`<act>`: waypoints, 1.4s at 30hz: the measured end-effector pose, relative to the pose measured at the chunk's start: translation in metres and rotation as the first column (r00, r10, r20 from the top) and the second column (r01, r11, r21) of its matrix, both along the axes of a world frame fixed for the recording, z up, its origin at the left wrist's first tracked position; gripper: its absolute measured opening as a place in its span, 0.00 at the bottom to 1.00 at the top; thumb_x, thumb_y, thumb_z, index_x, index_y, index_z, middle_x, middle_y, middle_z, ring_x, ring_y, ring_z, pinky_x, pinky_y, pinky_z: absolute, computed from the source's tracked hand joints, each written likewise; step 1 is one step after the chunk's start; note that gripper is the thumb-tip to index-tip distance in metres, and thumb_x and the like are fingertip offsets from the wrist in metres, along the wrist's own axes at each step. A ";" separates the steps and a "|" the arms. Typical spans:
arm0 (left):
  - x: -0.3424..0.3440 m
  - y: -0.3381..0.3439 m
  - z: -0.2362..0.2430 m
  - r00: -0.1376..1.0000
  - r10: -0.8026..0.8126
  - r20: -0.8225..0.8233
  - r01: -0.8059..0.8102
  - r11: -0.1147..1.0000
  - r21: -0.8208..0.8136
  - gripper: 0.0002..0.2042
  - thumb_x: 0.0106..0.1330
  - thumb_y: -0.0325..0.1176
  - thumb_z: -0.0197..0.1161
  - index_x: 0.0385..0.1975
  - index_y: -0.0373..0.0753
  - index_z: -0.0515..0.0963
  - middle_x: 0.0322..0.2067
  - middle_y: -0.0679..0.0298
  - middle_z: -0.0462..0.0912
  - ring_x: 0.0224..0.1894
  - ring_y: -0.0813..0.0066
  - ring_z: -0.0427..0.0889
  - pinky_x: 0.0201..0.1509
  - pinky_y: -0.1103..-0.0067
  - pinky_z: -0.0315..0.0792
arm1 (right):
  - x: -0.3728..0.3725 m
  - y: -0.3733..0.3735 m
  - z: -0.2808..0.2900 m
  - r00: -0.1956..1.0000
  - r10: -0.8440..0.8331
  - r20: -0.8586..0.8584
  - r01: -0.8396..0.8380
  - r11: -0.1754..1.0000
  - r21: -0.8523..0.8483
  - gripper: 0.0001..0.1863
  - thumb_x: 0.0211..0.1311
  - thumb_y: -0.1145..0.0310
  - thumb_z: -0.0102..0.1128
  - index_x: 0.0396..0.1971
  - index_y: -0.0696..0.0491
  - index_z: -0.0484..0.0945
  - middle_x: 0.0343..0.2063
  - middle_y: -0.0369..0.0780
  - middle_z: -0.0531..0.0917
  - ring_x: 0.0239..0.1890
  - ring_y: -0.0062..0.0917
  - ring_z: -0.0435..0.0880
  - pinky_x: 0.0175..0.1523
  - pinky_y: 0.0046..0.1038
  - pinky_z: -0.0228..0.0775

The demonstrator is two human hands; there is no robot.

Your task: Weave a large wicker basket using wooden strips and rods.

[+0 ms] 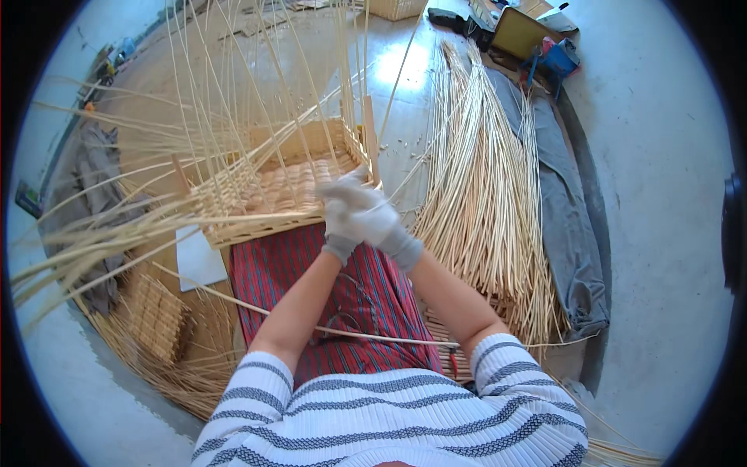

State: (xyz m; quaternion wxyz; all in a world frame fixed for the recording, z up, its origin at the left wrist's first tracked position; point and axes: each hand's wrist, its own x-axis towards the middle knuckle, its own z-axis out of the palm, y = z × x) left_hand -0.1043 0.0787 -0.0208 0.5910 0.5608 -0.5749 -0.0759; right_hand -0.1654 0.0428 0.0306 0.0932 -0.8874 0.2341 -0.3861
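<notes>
A rectangular basket of pale wicker (264, 226) rests in front of me, its woven base showing inside and long thin rods rising and fanning from its sides. White gloves cover both my hands, which overlap at the basket's near right corner. My left hand (341, 222) is closed at the rim, its fingertips smeared by motion. Across it lies my right hand (380, 224), also closed, partly covering the left. What the fingers hold is hidden. A striped red cloth (311, 272) lies over my lap under the basket, with one loose rod (373, 336) across it.
To the right lies a big bundle of peeled rods (490, 210) on grey cloth (572, 226). At the left are a woven block (156, 319), a white sheet (198, 258) and crumpled grey cloth (97, 179). A blue container (560, 58) stands far right. Rods jut out widely leftward.
</notes>
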 end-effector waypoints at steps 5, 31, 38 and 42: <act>0.015 0.023 0.018 0.767 -0.303 -0.565 0.247 0.953 -0.177 0.14 0.72 0.37 0.57 0.50 0.35 0.72 0.45 0.61 0.78 0.49 0.78 0.74 0.57 0.77 0.68 | -0.002 -0.061 -0.002 0.864 -0.494 -0.103 0.437 0.632 0.639 0.18 0.66 0.53 0.63 0.39 0.55 0.83 0.26 0.33 0.82 0.31 0.17 0.78 0.37 0.25 0.71; 0.058 -0.176 0.157 1.000 -0.012 -0.019 0.019 0.896 0.444 0.28 0.70 0.59 0.53 0.43 0.34 0.77 0.34 0.55 0.84 0.33 0.69 0.84 0.38 0.73 0.76 | -0.010 -0.056 -0.033 0.798 -0.564 -0.212 0.592 0.666 0.454 0.19 0.59 0.58 0.65 0.43 0.53 0.73 0.39 0.47 0.77 0.39 0.42 0.83 0.43 0.43 0.76; 0.017 -0.197 0.147 0.668 -0.349 0.657 0.081 0.912 0.402 0.33 0.69 0.65 0.45 0.58 0.42 0.76 0.47 0.54 0.84 0.52 0.54 0.81 0.58 0.65 0.72 | -0.004 -0.068 -0.044 0.756 -0.643 -0.119 0.619 0.645 0.447 0.16 0.58 0.63 0.62 0.44 0.49 0.71 0.34 0.47 0.82 0.38 0.47 0.84 0.42 0.46 0.77; 0.020 -0.180 0.160 0.564 -0.397 0.725 -0.199 0.786 0.585 0.31 0.71 0.62 0.43 0.60 0.44 0.74 0.52 0.56 0.82 0.55 0.53 0.79 0.60 0.64 0.71 | -0.004 -0.071 -0.039 0.755 -0.609 -0.244 0.618 0.534 0.578 0.19 0.58 0.66 0.61 0.51 0.45 0.78 0.38 0.50 0.84 0.43 0.46 0.84 0.48 0.44 0.75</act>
